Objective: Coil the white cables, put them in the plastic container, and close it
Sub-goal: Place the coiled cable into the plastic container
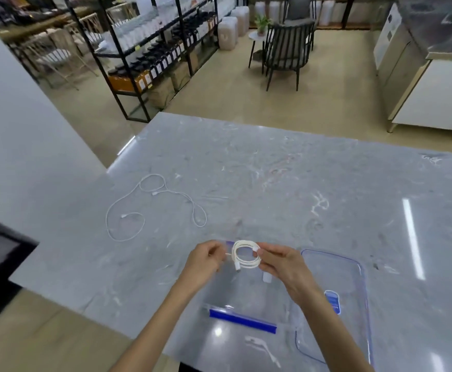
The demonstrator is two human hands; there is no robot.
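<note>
A coiled white cable [246, 255] hangs in the air above the clear plastic container [219, 296]. My right hand [281, 264] pinches the coil's right side. My left hand [206, 260] holds its left side, where the cable's end sticks out. The container has a blue clip [242, 321] along its near edge. Its clear lid [353, 275] with a blue clip lies flat to the right. A second white cable [149, 208] lies loose and uncoiled on the marble table, to the far left of my hands.
The grey marble table [300, 183] ends at a left edge near a white wall. Beyond it stand black shelves with bottles [160, 57], a dark chair [286, 55] and a white counter [434, 98].
</note>
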